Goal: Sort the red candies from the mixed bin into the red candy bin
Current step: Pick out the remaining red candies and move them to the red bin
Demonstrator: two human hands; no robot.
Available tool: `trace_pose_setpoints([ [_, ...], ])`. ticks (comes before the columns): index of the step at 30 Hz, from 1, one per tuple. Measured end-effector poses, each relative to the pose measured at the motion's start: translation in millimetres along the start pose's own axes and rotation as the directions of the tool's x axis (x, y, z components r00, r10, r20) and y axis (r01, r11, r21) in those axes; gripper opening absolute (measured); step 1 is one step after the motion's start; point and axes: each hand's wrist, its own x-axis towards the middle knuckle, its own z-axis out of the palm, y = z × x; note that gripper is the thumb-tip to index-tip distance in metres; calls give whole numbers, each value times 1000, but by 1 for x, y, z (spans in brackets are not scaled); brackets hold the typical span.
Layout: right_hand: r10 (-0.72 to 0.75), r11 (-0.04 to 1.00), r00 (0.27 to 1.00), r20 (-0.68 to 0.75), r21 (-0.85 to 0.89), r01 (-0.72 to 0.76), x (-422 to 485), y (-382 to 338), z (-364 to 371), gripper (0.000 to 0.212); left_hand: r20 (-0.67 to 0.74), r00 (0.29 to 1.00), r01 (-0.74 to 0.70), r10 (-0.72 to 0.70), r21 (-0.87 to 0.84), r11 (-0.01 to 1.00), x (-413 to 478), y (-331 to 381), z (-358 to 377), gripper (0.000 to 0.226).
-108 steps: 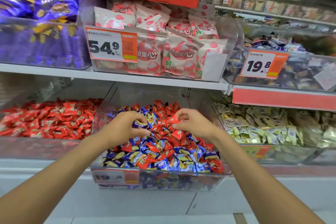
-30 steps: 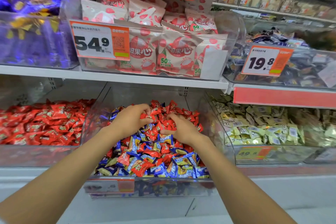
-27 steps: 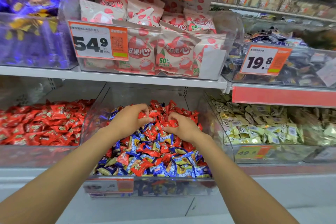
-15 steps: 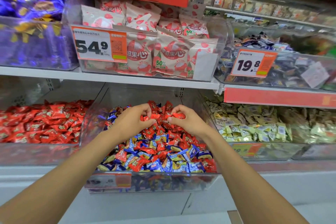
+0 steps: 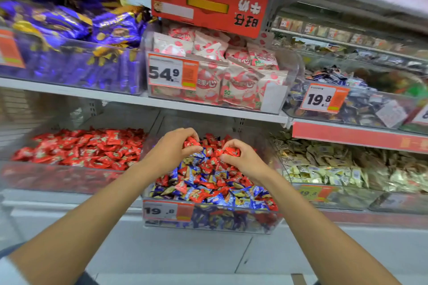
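Red wrappers in both sets of fingers. My left hand [image 5: 170,150] has its fingers [image 5: 185,133] curled over a small bunch of red candies [image 5: 191,141], with the thumb closing in from below. My right hand [image 5: 243,159] is pinching another red candy [image 5: 232,151] between the thumb and bent fingers. Both hands are close together, knuckles up, just above the back half of the heap.

Under them is the mixed bin [image 5: 208,217], a clear plastic tub piled with red and blue candies all jumbled up. It has a 19.8 price tag [image 5: 159,210] stuck on the front wall. Just to its left, side by side on the same low shelf, is the red candy bin [image 5: 58,178], and that one is nothing but red wrappers. On the other side sits a bin of pale yellowish candies [image 5: 335,169].

One shelf [image 5: 115,97] up, from left to right, there's a tub of purple and gold bags [image 5: 69,30], then a tub of pink and white bags [image 5: 220,71] with a 54.9 tag [image 5: 172,71], then a tub of dark mixed packets carrying another 19.8 tag [image 5: 324,98]. A red sign [image 5: 208,2] hangs above the pink bags. Grey floor tiles [image 5: 185,250] show below my forearms. The edges of the view are pretty blurry, so I can't read the smaller print.
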Motion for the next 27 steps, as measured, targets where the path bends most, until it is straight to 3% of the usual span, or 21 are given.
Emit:
trace_pose_setpoints([
  [6,-71,971,996,62,-223,83,1,-26,27,10,-87,992,79,-87,-94,992,-37,-36,-51,12],
  [13,-231,968,973,10,-98,231,33,-76,90,10,-278,939,195,-205,-64,979,-55,-107,-108,10],
  [20,-429,856,891,147,-249,453,107,-115,207,17,-435,831,383,-347,-5,924,-57,-180,-145,13],
  [22,-387,858,897,215,-273,435,126,-118,230,30,-429,815,442,-389,26,897,-58,-198,-148,20],
  [25,-174,845,877,448,-390,367,142,-115,240,75,-343,826,538,-447,243,807,-60,-214,-147,49],
  [27,-175,806,877,448,-447,389,141,-110,228,73,-305,849,515,-431,298,804,-59,-210,-144,55],
])
